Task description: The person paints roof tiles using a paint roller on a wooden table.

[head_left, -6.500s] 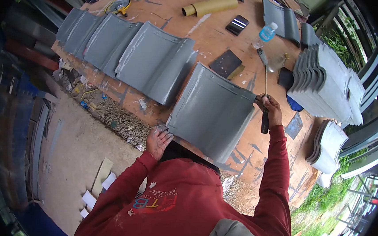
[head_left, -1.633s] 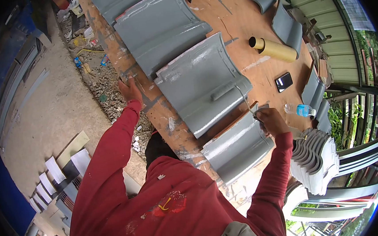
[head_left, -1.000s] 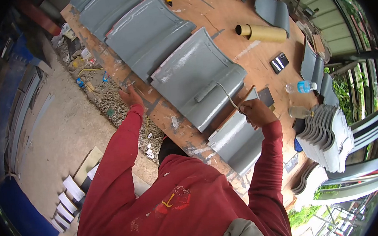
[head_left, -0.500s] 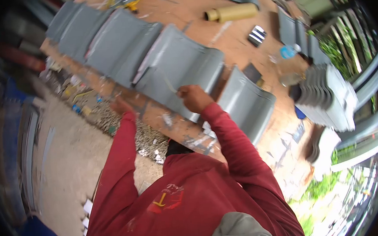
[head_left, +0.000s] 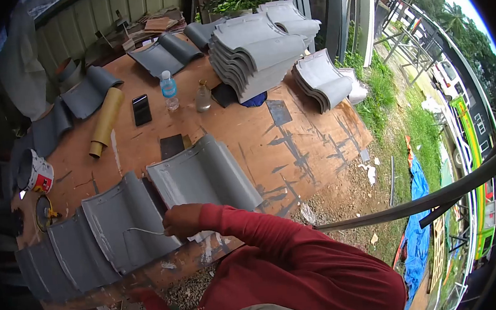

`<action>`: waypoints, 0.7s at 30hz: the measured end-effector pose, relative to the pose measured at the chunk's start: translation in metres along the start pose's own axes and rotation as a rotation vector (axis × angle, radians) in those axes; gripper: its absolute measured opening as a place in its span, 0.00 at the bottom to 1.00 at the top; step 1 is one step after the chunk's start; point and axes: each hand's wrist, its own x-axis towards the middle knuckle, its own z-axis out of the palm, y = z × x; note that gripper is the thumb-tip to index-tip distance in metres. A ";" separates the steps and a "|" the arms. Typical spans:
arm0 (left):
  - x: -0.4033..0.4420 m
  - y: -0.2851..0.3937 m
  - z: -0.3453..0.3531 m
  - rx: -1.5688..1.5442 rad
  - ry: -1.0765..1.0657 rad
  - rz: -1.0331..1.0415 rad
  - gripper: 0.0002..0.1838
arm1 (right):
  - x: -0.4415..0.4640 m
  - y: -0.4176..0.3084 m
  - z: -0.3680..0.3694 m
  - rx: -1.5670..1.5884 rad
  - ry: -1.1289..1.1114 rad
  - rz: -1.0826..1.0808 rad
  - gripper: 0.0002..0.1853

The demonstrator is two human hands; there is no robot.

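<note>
My right hand (head_left: pixel 182 221) is closed around the handle of what looks like a small paint roller (head_left: pixel 145 230). Its thin, pale wire frame bends left over a grey curved roof tile (head_left: pixel 110 215); the roller end blends into the grey surface. Just beyond the hand lies a wider, glossy grey tile (head_left: pixel 200 173), with a gap between the two. More grey tiles (head_left: pixel 69 250) continue the row to the left. My left hand (head_left: pixel 139 294) is low at the table's near edge, dark and partly cut off from sight, so its fingers do not show clearly.
On the plywood table (head_left: pixel 247 149) stand a water bottle (head_left: pixel 169 91), a glass bottle (head_left: pixel 203 96), a phone (head_left: pixel 141 109), a cardboard tube (head_left: pixel 106 122) and a paint bucket (head_left: pixel 35 172). Unpainted tiles are stacked (head_left: pixel 251 52) at the back. A dark bar (head_left: pixel 409 200) crosses on the right.
The view has swung to the right, bringing the yard and the stacked tiles into sight. My right hand still holds the roller, now at the gap between two tiles.
</note>
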 end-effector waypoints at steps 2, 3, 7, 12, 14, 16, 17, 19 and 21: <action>-0.010 -0.002 0.013 0.075 -0.017 0.043 0.45 | -0.035 0.017 0.000 0.288 0.042 -0.020 0.18; -0.020 -0.001 0.021 0.119 -0.017 0.078 0.45 | -0.056 0.024 -0.007 0.270 0.043 -0.020 0.19; -0.051 0.004 0.037 0.259 0.021 0.227 0.44 | -0.137 0.052 -0.024 0.442 0.217 -0.051 0.14; -0.079 0.021 0.041 0.348 0.147 0.439 0.43 | -0.241 0.104 -0.039 0.760 0.438 0.060 0.12; -0.095 0.031 0.041 0.364 0.195 0.516 0.43 | -0.278 0.122 -0.047 1.063 0.679 -0.005 0.12; -0.110 0.045 0.038 0.376 0.244 0.597 0.42 | -0.317 0.144 -0.063 1.215 0.778 -0.082 0.11; -0.116 0.056 0.035 0.379 0.262 0.642 0.42 | -0.331 0.155 -0.068 1.379 0.872 -0.161 0.11; -0.133 0.075 0.033 0.372 0.285 0.730 0.42 | -0.358 0.186 -0.083 1.503 0.990 -0.360 0.11; -0.154 0.093 0.035 0.362 0.288 0.812 0.42 | -0.387 0.218 -0.098 1.552 1.018 -0.442 0.11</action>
